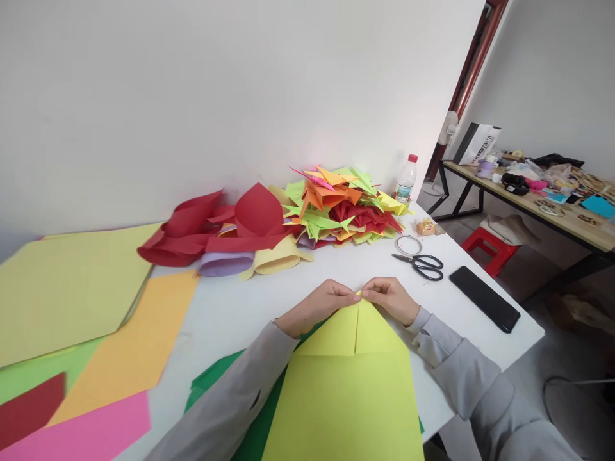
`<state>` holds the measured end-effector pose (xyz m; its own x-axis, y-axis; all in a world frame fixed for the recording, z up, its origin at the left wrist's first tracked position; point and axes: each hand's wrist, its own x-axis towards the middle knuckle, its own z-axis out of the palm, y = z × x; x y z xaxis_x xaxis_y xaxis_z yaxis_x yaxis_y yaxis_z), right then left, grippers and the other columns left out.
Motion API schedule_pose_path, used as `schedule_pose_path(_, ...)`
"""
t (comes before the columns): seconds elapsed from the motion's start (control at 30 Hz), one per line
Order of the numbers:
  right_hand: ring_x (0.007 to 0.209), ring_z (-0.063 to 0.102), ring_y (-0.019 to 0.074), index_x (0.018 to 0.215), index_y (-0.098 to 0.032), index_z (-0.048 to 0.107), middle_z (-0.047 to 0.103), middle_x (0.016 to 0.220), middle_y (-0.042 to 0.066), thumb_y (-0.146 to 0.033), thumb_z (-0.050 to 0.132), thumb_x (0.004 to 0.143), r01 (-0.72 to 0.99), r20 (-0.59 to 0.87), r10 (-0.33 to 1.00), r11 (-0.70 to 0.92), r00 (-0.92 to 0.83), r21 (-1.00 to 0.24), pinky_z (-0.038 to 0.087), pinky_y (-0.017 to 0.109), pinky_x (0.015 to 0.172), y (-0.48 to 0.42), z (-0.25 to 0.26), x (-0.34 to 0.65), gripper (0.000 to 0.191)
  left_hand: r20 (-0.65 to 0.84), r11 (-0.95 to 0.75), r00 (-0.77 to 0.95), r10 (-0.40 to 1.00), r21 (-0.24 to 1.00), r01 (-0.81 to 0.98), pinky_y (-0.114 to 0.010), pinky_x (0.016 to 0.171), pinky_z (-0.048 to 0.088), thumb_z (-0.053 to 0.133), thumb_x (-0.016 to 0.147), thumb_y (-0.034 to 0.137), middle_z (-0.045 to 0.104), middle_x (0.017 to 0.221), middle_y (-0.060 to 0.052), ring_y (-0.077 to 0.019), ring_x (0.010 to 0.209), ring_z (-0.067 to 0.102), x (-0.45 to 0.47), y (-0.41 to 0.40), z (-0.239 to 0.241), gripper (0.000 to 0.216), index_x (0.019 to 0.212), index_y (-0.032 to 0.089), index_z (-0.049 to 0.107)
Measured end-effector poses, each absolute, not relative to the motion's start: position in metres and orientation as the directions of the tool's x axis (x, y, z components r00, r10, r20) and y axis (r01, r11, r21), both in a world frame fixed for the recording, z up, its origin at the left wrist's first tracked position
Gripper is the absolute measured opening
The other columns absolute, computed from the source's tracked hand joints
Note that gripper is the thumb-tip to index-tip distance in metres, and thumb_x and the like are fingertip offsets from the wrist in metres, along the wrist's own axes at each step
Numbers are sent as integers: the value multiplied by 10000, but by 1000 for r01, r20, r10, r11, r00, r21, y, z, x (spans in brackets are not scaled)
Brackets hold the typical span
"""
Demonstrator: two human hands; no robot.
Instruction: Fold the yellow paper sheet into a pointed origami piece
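Note:
A large yellow-green sheet of paper (346,403) lies in front of me, its two far corners folded inward so that they meet along a middle line and form a point. At that point my left hand (331,301) pinches the paper from the left side. My right hand (390,298) pinches the same tip from the right, its fingertips almost touching those of the left. Dark green paper (216,374) shows underneath, partly covered by the left sleeve.
Scissors (420,264), a tape roll (408,245) and a phone (484,299) lie at right. Behind are folded colourful papers (336,198), red paper shapes (259,214) and a bottle (407,179). Paper sheets (77,282) cover the left. A red stool (490,246) stands beyond the table's edge.

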<state>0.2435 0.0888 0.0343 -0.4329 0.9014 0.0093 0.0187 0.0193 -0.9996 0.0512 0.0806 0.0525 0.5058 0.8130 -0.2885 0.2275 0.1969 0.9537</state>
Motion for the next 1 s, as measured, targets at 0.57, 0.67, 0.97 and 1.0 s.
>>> schedule_pose_path(0.57,563,489,96,690,-163,606,599,629,-30,-574,750,667,83,33,883,81,-468,-993,402,233,559,92,30,243,436,-258,143,509,821,957,253,-228,449,240,671,668,611,452,480,41,-82,455,328,59,77,49,487,580,135,617)
schedule_pose_path(0.67,562,475,92,688,-165,594,586,625,-35,-571,748,666,89,33,882,84,-470,-992,383,226,551,93,30,243,435,-234,127,479,846,961,244,-232,469,278,694,644,570,506,516,26,-98,486,380,61,79,45,440,601,136,643)
schedule_pose_path(0.97,533,436,85,710,-172,574,562,628,-38,-587,715,683,96,23,893,74,-450,-993,357,222,520,95,26,245,440,-174,95,400,900,973,210,-238,494,258,644,681,514,449,540,44,-98,522,350,66,74,51,371,599,155,606)
schedule_pose_path(1.0,531,430,84,705,-171,574,559,622,-40,-589,721,676,96,24,894,75,-448,-992,351,221,517,95,26,244,443,-175,94,400,899,972,215,-240,487,238,640,680,508,416,523,51,-94,512,327,66,74,51,372,569,158,579)
